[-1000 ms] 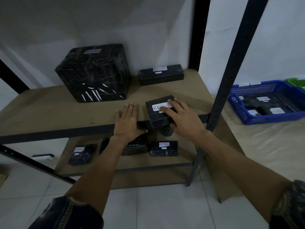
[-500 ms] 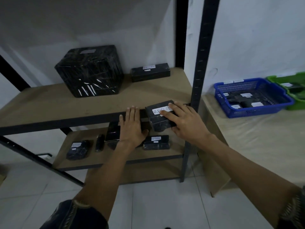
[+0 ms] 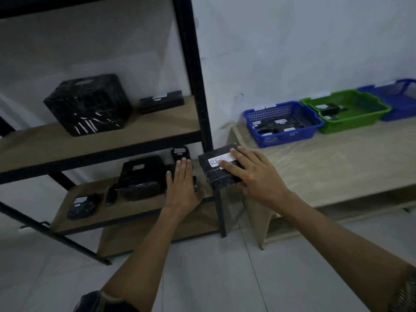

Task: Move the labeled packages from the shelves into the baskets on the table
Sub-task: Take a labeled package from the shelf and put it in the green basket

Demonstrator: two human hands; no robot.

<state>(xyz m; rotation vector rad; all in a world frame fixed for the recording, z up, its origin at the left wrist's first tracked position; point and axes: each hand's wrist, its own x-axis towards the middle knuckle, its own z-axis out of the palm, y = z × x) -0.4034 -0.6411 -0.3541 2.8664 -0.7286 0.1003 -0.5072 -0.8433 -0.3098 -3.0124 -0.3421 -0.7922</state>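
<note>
Right hand (image 3: 256,179) grips the labeled package (image 3: 216,180); left hand (image 3: 182,190), flat and empty, beside it.

Not much else going on tbh: plain white wall (image 3: 292,41) from 12 to 2 o'clock, a bit shadowy toward 11, and pale grey tiled floor (image 3: 225,278) across 6 o'clock with thin grout lines.

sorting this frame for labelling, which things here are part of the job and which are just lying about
In the job: package in the right hand; big box and flat package on the upper shelf; blue basket, green basket, table.
Lying about: thin dark item on the lower shelf, no label visible; rack post.
</note>
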